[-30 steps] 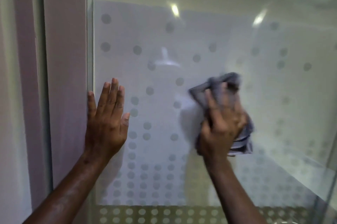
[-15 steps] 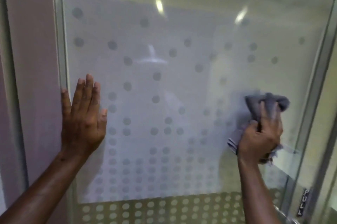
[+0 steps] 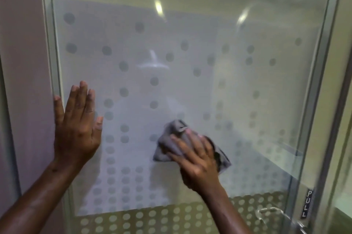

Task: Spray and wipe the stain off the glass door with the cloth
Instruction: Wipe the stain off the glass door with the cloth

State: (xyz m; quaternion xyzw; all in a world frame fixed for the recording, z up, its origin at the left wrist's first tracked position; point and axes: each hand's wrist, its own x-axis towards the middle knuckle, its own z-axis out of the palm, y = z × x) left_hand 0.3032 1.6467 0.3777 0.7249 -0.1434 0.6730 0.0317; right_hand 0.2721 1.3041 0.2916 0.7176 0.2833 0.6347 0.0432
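**Soft cloth, hard slick glass: press flat, don't bunch**

Nearest you, lower centre of the frame: your right hand [image 3: 196, 159] lies on the grey cloth [image 3: 171, 148], fingers spread and only lightly bent over it, palm pushing it against the glass door [image 3: 190, 91]. Whether any fingers hook under the fabric, you can't tell. The cloth is crumpled, a fold poking up past your fingertips and a corner trailing lower right of the hand.

Lower left: your left hand [image 3: 76, 129] is wide and flat, fingers straight, braced on the pane right beside the metal frame [image 3: 50, 62]. It holds nothing.

Handling, as a judgement: the cloth looks light, limp and soft, so it will likely slide and roll up under uneven pressure. Keep the palm over its middle, loose edges tucked in. The glass looks rigid and smooth, probably slippery if wet, and likely swings on its hinge, so the bracing hand matters. Push firm, not hard.

Further back: frosted dots [image 3: 123, 134] cover the pane, denser toward the bottom. No distinct stain readable from here. No spray bottle in view. Lower right: a PULL label [image 3: 307, 205] and clear handle [image 3: 270, 212]. Behind the glass, a shower head [image 3: 152, 62], blurry.
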